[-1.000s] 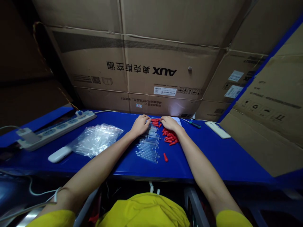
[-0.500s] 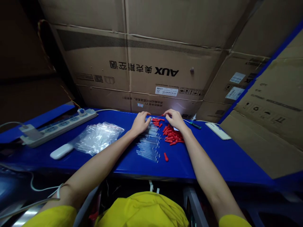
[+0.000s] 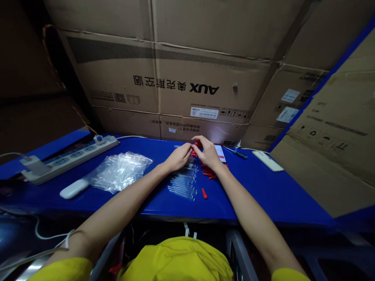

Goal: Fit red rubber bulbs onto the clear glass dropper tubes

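Observation:
Both my hands meet above the far end of a row of clear glass dropper tubes [image 3: 183,185]. Fingers pinched, my left hand [image 3: 177,157] is closed on a glass dropper tube, mostly hidden by the fingers. My right hand [image 3: 208,153] curls in from the other side with a red rubber bulb [image 3: 197,144] at its fingertips, touching the left fingertips. Under the right wrist lies a pile of red bulbs [image 3: 209,173], partly covered. One single red bulb [image 3: 204,193] rests nearer the front edge.
Clear plastic bags [image 3: 121,171] and a white oval device [image 3: 74,189] lie to the left, before a power strip [image 3: 72,158]. Behind my right hand are a lit phone [image 3: 220,153] and a green-handled screwdriver [image 3: 240,154]; a pale phone [image 3: 268,160] sits farther right. Cardboard [image 3: 175,58] walls the back.
My hands have come together, the right one moving left until the fingertips meet. The lit phone behind my right hand is now more exposed, and the bulb pile is more covered.

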`<state>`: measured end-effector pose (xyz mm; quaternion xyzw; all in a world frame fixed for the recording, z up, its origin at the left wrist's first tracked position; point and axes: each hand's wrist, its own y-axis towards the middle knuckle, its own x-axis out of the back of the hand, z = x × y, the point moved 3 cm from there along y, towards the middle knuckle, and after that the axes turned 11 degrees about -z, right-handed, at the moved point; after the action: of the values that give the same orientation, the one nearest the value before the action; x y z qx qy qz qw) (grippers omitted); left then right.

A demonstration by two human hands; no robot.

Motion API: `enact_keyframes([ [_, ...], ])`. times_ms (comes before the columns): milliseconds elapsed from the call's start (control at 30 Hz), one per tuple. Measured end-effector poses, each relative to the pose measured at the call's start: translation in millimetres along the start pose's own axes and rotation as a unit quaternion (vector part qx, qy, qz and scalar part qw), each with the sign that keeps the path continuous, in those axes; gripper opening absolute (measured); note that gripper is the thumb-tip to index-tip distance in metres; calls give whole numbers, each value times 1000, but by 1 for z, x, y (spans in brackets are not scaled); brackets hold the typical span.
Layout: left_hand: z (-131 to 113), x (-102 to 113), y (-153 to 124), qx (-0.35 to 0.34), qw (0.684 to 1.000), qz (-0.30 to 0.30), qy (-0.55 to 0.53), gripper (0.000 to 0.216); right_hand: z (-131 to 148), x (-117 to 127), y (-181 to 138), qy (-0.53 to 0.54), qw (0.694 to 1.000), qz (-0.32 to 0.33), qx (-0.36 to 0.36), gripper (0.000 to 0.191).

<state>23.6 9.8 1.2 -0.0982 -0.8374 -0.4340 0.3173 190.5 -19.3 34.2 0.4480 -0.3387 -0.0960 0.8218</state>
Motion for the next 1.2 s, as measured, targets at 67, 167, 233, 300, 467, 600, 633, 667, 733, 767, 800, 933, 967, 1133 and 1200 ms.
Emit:
enact_keyframes([
  [67, -2, 2, 0, 4, 1000, 6, 28, 33, 1, -2, -2, -44, 999, 15, -10, 21],
  [167, -4, 8, 0, 22, 994, 37, 96, 33, 6, -2, -4, -136, 989, 39, -42, 27],
  [233, -5, 11, 1, 37, 988, 58, 137, 34, 10, 0, -4, -199, 977, 48, -68, 33],
  [300, -5, 12, 1, 40, 984, 74, 158, 35, 13, 1, -4, -245, 964, 60, -88, 38],
  [467, -4, 8, 2, 43, 983, 84, 160, 36, 14, -1, -3, -273, 951, 82, -119, 42],
  [600, -4, 6, 5, 49, 988, 72, 129, 35, 12, 0, 1, -221, 964, 52, -140, 40],
  [633, -4, 6, 6, 51, 989, 66, 118, 34, 11, 1, 3, -200, 968, 40, -148, 40],
  [667, -5, 6, 7, 52, 991, 60, 108, 34, 9, 2, 5, -176, 971, 28, -157, 40],
  [733, -5, 6, 9, 52, 994, 48, 89, 34, 4, 2, 7, -121, 977, 2, -178, 43],
  [767, -6, 6, 9, 51, 995, 42, 81, 34, 1, 1, 7, -92, 978, -9, -189, 46],
  [800, -6, 6, 9, 50, 995, 37, 74, 34, -1, -1, 7, -65, 977, -20, -200, 48],
  [933, -6, -1, 9, 46, 998, 15, 43, 35, -7, -15, 4, 47, 964, -58, -255, 57],
  [967, -5, -2, 8, 44, 998, 10, 34, 36, -9, -17, 4, 83, 956, -66, -275, 58],
  [1133, 15, 0, 0, 77, 996, 11, 35, 37, -42, 32, 18, 232, 858, -248, -385, 54],
  [1200, 23, 8, 0, 107, 993, -3, 39, 36, -62, 69, 23, 225, 835, -353, -357, 52],
])
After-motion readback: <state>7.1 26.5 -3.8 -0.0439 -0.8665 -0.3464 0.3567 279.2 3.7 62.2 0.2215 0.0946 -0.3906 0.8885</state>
